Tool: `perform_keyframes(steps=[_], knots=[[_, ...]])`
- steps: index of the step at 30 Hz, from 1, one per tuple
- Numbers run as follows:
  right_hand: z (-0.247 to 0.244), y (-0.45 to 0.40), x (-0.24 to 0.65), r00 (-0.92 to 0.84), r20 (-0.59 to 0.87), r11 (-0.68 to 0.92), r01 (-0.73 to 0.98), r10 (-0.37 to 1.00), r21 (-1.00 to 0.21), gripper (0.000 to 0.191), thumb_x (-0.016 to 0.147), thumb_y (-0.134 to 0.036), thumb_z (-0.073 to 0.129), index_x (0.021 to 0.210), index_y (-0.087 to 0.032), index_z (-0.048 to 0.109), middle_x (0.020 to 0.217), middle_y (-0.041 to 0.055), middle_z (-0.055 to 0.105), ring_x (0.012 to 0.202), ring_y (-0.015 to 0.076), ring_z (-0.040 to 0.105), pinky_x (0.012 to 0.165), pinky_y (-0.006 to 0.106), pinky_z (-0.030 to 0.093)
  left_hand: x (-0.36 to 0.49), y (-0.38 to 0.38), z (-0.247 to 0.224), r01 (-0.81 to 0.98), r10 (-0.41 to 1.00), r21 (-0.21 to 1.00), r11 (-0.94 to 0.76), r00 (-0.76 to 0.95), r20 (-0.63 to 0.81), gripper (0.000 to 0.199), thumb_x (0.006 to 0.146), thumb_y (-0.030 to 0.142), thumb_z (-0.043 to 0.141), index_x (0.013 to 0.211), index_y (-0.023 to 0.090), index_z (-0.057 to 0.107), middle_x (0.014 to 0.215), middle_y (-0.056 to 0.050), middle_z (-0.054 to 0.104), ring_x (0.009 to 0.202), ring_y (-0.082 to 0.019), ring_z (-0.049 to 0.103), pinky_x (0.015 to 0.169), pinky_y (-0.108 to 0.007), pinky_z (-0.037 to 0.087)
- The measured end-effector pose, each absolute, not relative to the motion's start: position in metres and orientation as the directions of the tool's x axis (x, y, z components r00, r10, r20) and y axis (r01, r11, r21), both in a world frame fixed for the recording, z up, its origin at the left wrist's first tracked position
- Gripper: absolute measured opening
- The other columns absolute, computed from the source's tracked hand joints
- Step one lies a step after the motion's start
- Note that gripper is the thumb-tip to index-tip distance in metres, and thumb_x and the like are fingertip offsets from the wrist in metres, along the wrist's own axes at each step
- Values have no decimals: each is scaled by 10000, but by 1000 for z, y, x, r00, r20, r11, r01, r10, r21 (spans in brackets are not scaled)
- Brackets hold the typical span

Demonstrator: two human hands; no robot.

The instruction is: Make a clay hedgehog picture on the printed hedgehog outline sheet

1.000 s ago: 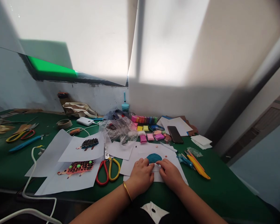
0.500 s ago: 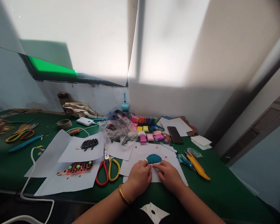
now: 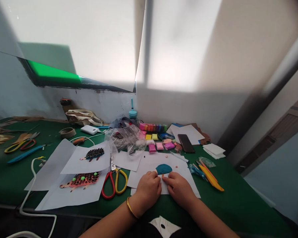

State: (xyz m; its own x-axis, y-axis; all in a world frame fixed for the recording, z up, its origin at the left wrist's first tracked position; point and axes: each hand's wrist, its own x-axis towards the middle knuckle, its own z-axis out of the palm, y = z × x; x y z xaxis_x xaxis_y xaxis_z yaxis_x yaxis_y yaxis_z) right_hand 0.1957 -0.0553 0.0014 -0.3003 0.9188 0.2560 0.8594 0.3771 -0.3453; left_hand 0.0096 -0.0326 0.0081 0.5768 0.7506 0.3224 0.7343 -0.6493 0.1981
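A blue dome of modelling clay [image 3: 164,169] lies flat on a white sheet of paper [image 3: 152,160]. Just below its lower edge, a small orange-brown piece of clay [image 3: 163,176] sits between my hands. My left hand [image 3: 149,185] rests on the paper at the dome's lower left, with fingers curled together; whatever they hold is hidden. From the right, my right hand [image 3: 179,187] has its fingers bent and closed, fingertips at the small piece. Tiny clay bits [image 3: 176,167] lie on the sheet beyond.
Left of the paper are red-and-yellow scissors [image 3: 114,181] and sheets bearing a black-spined hedgehog [image 3: 93,154] and a pink one [image 3: 80,181]. Packets of coloured clay [image 3: 159,145] and a phone [image 3: 186,143] lie behind. A yellow cutter [image 3: 212,178] is at the right.
My right index finger, stretched out before, is now more bent, and the small orange-brown piece shows more clearly. Another person's hand at the far left has gone out of view.
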Motion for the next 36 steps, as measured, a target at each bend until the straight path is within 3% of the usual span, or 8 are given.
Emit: perform_keyframes(steps=[4, 10, 18, 24, 36], knots=[[1, -54, 196, -301, 259, 380, 855, 918, -352, 406, 819, -119, 476, 1128, -248, 706, 939, 56, 625, 892, 197, 567, 818, 312, 466, 11, -33, 8, 740, 752, 185, -647, 578, 318, 135, 907, 182, 505, 854, 193, 629, 933, -57, 601, 876, -224, 541, 798, -369, 463], [-1, -50, 202, -145, 298, 286, 813, 943, -507, 410, 859, -142, 428, 1154, -216, 704, 956, 73, 649, 918, 203, 604, 844, 328, 496, 12, -35, 8, 731, 739, 172, -660, 591, 324, 310, 920, 233, 514, 1226, 242, 565, 1019, -63, 575, 916, -239, 518, 833, -393, 457], [-3, -49, 199, -202, 276, 311, 843, 940, -439, 412, 840, -141, 447, 1142, -230, 712, 948, 71, 648, 923, 217, 598, 837, 339, 493, 14, -35, 10, 735, 741, 150, -661, 609, 282, 253, 921, 231, 504, 1156, 249, 597, 1001, -63, 562, 909, -243, 504, 824, -398, 444], [-5, -48, 201, -168, 283, 288, 839, 944, -462, 412, 847, -134, 438, 1154, -205, 702, 956, 75, 650, 922, 207, 601, 862, 329, 492, 12, -36, 7, 737, 745, 157, -658, 606, 279, 394, 908, 226, 502, 1301, 250, 522, 1084, -83, 557, 971, -256, 504, 885, -417, 432], [-4, -48, 201, -151, 273, 271, 831, 950, -485, 416, 840, -134, 437, 1158, -206, 695, 986, 73, 651, 954, 204, 606, 874, 318, 487, 13, -35, 10, 751, 753, 128, -648, 606, 257, 410, 879, 237, 531, 1288, 261, 537, 1073, -76, 547, 976, -265, 492, 874, -415, 416]])
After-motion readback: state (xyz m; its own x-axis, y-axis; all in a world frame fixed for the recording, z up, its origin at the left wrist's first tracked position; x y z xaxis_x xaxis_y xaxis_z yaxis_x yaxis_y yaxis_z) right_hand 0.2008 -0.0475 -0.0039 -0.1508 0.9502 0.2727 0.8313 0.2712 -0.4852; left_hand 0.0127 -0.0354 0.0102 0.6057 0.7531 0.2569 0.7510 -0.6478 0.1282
